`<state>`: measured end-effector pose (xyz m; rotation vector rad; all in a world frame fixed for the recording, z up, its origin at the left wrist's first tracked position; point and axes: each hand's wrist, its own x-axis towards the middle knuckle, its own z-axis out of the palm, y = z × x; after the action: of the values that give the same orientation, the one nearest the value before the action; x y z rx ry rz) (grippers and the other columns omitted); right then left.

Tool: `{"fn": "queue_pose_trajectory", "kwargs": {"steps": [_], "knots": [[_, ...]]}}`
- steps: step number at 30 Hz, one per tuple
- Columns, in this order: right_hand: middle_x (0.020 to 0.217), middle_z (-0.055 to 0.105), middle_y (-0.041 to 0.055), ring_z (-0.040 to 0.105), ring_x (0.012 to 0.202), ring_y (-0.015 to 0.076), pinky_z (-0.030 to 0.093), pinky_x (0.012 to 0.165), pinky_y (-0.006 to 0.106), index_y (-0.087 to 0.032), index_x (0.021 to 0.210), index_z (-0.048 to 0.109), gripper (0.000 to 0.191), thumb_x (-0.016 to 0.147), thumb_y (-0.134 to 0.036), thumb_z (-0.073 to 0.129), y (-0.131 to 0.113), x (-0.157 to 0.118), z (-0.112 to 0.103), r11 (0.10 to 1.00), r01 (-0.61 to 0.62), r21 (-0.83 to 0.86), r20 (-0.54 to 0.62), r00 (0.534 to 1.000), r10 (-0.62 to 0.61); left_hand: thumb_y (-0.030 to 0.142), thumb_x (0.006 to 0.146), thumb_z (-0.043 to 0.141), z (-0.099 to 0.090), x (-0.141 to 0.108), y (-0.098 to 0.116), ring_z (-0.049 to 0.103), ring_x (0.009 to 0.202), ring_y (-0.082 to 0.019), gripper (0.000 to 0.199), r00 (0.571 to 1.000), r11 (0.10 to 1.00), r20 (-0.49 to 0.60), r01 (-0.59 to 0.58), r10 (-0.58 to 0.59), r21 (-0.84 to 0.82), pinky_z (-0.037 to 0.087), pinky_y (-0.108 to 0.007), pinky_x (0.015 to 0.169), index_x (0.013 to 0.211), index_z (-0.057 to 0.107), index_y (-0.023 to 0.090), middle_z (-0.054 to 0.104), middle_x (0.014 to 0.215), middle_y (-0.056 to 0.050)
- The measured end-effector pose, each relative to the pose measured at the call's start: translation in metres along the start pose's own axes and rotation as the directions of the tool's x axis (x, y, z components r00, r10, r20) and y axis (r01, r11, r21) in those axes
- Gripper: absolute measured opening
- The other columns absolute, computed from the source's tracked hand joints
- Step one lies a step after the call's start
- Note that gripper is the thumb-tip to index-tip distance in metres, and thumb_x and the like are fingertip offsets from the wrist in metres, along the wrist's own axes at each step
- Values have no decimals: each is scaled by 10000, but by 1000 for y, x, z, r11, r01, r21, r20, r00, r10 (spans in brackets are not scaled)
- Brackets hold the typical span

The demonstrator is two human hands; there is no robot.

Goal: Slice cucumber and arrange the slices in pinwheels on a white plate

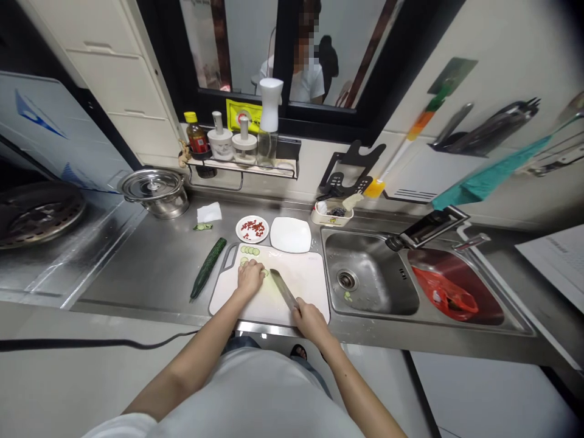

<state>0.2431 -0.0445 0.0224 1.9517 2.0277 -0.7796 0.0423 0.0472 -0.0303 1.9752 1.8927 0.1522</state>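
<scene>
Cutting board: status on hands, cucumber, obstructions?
Left hand on board, by cucumber slices. Right hand gripping knife. Whole cucumber off-board, left side. Possible obstruction: left hand, near blade tip.

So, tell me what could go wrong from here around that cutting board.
The knife in the right hand has its blade close to the fingers of the left hand, so a slip might nick them. The whole cucumber lies loose on the counter beside the cutting board; a bump could set it rolling.
</scene>
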Motion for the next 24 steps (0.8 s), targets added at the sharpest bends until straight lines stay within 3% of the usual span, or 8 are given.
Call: {"fn": "queue_pose_trajectory", "kwargs": {"steps": [8, 16, 24], "knots": [[974, 701, 76, 628, 873, 169, 286, 622, 241, -190, 1146, 536, 257, 986, -272, 351, 11, 3, 1, 987, -115, 109, -82, 989, 124, 294, 881, 502, 5, 0, 2, 514, 1107, -254, 279, 996, 996, -44, 70, -73, -57, 346, -363, 962, 1088, 667, 202, 619, 1116, -105], [955, 695, 70, 630, 858, 174, 276, 605, 252, -191, 1151, 508, 262, 987, -279, 323, 10, 9, 4, 987, -121, 105, -110, 985, 132, 273, 826, 574, 6, 1, 7, 544, 1054, -246, 186, 993, 989, -44, 107, -112, -99, 380, -342, 917, 977, 653, 197, 642, 1061, -90], [977, 694, 85, 633, 868, 181, 301, 626, 256, -182, 1199, 505, 300, 990, -273, 310, 3, 12, 0, 990, -122, 74, -87, 988, 128, 234, 823, 574, 1, -6, 7, 617, 869, -183, 76, 987, 955, -23, 150, -161, -254, 401, -278, 761, 877, 626, 220, 697, 873, -20]]}}
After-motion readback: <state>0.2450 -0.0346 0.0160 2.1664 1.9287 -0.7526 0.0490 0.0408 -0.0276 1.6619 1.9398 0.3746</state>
